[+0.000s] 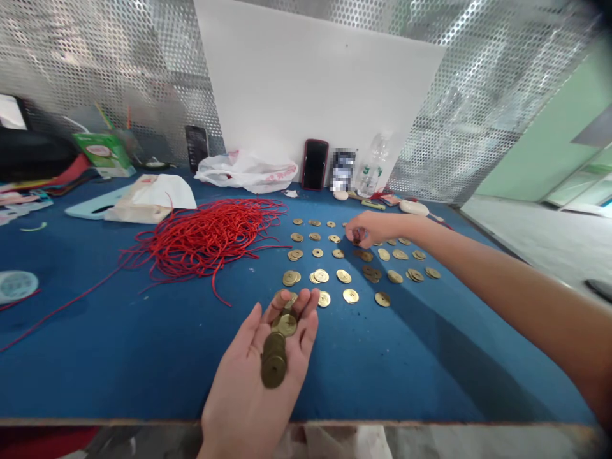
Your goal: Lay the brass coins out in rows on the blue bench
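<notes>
My left hand (261, 370) is palm up near the table's front edge, fingers slightly curled. Across its palm and fingers lies an overlapping row of brass coins (274, 360) with holes in the middle. Over the table, my right hand (368, 228) reaches in from the right, its fingers pinched together and pointing down among the laid-out coins. What sits between those fingertips is too hidden to name. Small groups of brass coins (321, 276) lie in rows on the blue table top (157, 357), some single and some overlapping. My right hand covers part of the back rows.
A tangled heap of red cord (215, 236) lies left of the coins. Behind stand a white plastic bag (246, 172), a phone (315, 164) and a clear bottle (375, 167) before a white board (315, 83). A tissue pack (143, 201) lies at left.
</notes>
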Tool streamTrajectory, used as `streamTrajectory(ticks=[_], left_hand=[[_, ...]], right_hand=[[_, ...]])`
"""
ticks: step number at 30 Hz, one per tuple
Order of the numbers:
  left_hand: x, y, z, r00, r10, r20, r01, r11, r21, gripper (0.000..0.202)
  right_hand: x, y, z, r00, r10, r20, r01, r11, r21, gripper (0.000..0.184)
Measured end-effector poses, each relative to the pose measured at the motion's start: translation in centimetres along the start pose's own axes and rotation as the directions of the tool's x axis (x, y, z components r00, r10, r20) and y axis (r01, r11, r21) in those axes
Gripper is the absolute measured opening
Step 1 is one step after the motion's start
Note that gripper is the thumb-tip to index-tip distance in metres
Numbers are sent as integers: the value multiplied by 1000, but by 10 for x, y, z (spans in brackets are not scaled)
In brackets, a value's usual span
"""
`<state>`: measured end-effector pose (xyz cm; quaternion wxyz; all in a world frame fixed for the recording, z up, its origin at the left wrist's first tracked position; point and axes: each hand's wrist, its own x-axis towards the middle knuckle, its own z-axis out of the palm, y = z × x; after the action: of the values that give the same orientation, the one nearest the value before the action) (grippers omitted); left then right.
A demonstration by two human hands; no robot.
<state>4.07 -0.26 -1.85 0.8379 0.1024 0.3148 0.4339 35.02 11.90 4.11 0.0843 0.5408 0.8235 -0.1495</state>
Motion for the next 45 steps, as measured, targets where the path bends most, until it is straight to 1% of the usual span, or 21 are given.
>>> streamTrajectory(ticks=[2, 4, 5, 7, 9, 10, 11, 13, 15, 19, 21, 24, 26, 28, 31, 36, 41, 45], left_hand=[[-1, -1, 0, 1000, -3, 3, 3, 1000, -10, 67], [0, -1, 3, 1000, -11, -2, 11, 999, -35, 78], [0, -1, 5, 1000, -14, -9, 14, 998, -61, 80], [1, 1, 10, 1000, -22, -21, 19, 992, -122, 76], [1, 1, 13, 999, -24, -22, 20, 987, -160, 55], [1, 1, 14, 1000, -22, -23, 18, 986, -167, 50], [1, 1, 14, 1000, -18, -21, 14, 985, -171, 49], [2, -1, 13, 1000, 0, -30, -5, 982, -186, 58], [2, -3, 10, 999, 19, -33, -25, 979, -202, 67], [2, -4, 7, 1000, -3, 8, 5, 970, -242, 70], [2, -3, 7, 1000, -9, 15, 13, 967, -255, 66], [2, 0, 6, 1000, -5, 14, 8, 965, -261, 54], [3, -1, 3, 1000, 2, 15, 2, 966, -258, 49], [4, -2, 0, 1000, 9, 9, -6, 968, -250, 46], [5, -5, -2, 1000, 15, -4, -15, 971, -237, 48], [2, -6, 3, 1000, 22, -14, -25, 970, -242, 56], [3, -5, 10, 1000, -2, -28, -4, 971, -240, 50], [5, -4, 10, 1000, -18, -3, 17, 971, -238, 45]], right_hand=[[-2, -2, 1, 999, 28, -18, -28, 1000, -8, 25], [-4, -7, 0, 998, 36, -56, -38, 999, -38, 24], [-5, -10, -2, 996, 26, -81, -31, 998, -54, 23], [-8, -17, -4, 994, -7, -106, 0, 998, -61, 24], [-11, -21, -6, 997, -33, -69, 31, 999, -40, 29], [-13, -23, -6, 999, -42, -32, 41, 999, -30, 31], [-15, -23, -6, 999, -51, 9, 51, 998, -26, 34], [-20, -22, -3, 994, -79, 74, 81, 996, -30, 38], [-24, -19, 1, 990, -101, 100, 104, 994, -25, 40], [-29, -15, 7, 990, -105, 91, 104, 994, 15, 33], [-31, -15, 9, 991, -101, 92, 97, 994, 46, 29], [-32, -15, 11, 993, -77, 89, 69, 993, 92, 26], [-32, -16, 12, 995, -67, 73, 60, 994, 96, 24], [-33, -16, 13, 997, -62, 52, 57, 994, 88, 23], [-33, -17, 14, 999, -40, 31, 37, 996, 81, 21], [-29, -15, 17, 999, -45, 31, 41, 994, 104, 18], [-27, -13, 19, 999, -29, 20, 26, 989, 143, 21], [-32, -17, 15, 1000, -16, 13, 14, 987, 157, 25]])
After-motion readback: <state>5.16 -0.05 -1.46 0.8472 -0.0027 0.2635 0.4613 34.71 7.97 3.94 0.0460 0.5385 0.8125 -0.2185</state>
